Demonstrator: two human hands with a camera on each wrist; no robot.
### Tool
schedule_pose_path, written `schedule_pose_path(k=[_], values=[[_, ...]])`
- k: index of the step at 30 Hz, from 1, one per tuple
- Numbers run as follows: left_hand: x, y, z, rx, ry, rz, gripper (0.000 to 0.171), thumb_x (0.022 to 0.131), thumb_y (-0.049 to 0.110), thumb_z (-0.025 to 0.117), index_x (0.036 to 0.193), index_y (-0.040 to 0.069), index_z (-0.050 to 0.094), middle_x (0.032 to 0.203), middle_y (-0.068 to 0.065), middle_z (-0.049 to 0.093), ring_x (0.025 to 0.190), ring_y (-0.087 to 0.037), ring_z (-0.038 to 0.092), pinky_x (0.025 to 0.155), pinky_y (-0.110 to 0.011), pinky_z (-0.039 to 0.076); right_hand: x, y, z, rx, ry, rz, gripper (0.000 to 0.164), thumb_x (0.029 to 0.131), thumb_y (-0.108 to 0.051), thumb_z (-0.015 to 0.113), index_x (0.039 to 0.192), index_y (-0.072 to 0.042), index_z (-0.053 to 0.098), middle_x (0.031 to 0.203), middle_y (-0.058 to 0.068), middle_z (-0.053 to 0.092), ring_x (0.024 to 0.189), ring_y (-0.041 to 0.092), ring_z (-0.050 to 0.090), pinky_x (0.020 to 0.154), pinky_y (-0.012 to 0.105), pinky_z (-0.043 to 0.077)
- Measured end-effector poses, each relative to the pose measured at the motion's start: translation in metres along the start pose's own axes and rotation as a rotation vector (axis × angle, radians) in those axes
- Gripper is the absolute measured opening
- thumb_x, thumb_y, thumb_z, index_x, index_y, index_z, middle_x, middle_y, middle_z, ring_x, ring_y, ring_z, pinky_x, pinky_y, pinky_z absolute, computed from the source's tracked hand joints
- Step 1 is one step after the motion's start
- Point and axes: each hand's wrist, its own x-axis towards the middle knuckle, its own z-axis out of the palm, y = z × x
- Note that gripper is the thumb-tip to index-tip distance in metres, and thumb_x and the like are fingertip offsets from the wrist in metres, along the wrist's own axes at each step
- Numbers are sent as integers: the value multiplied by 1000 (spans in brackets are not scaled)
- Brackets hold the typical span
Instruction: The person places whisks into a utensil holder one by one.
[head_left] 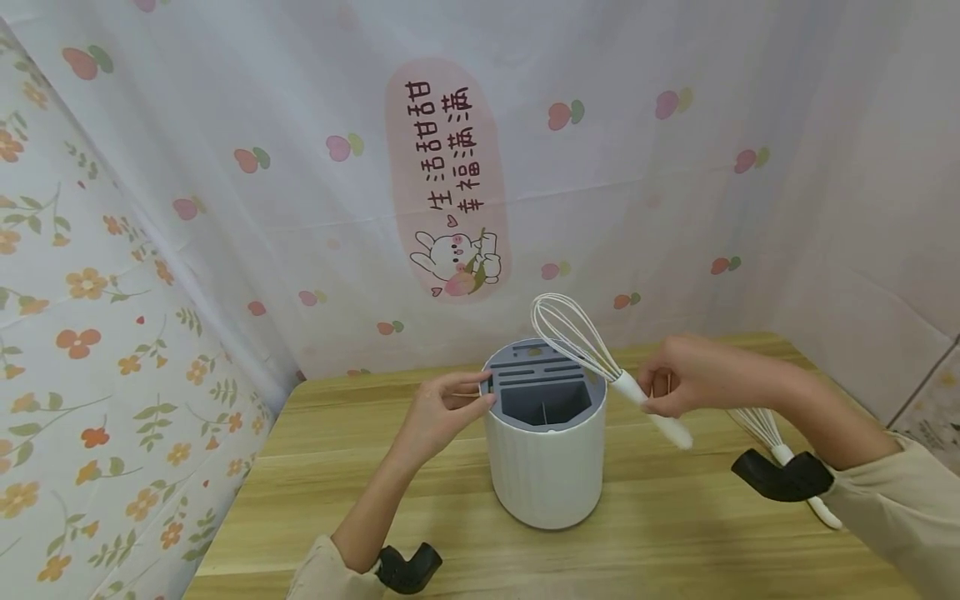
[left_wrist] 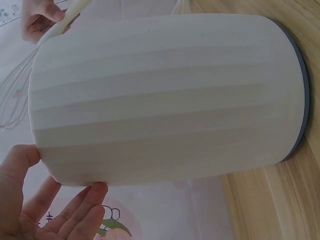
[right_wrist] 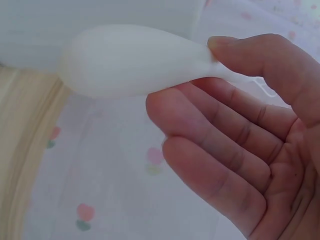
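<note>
A white ribbed utensil holder (head_left: 546, 479) with a grey slotted, divided top (head_left: 536, 375) stands upright on the wooden table. At its left rim, my left hand (head_left: 450, 408) holds the edge with thumb and fingertips; the left wrist view shows these fingers (left_wrist: 95, 200) against the ribbed wall. My right hand (head_left: 686, 375) pinches a whisk (head_left: 626, 386) by its white handle, right of the holder. The whisk tilts, its wire loops up and left over the holder's back right rim. In the right wrist view, the thumb and fingers meet on the narrow part of the handle (right_wrist: 125, 60).
A second white-handled whisk (head_left: 782, 454) lies on the table (head_left: 360, 500) at the right, partly hidden by the right forearm and black wrist mount (head_left: 783, 477). Patterned curtains (head_left: 300, 100) hang behind and at the left of the table.
</note>
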Motion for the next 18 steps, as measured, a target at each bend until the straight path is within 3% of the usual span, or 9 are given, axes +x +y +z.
schedule_pose_path(k=[15, 18], values=[[0, -1, -2, 9, -10, -13, 36, 83, 22, 69, 118, 15, 64, 111, -11, 61, 98, -25, 62, 80, -39, 51, 46, -43, -12, -67, 11, -118, 10, 80, -12, 70, 74, -16, 63, 69, -13, 58, 61, 2, 56, 59, 24, 47], [0, -1, -2, 4, -12, -11, 37, 83, 22, 69, 118, 14, 64, 111, -12, 61, 98, -25, 62, 80, -38, 51, 55, -49, -13, -47, -5, -104, 9, 80, -11, 69, 74, -14, 62, 70, -10, 59, 62, 5, 56, 59, 24, 48]])
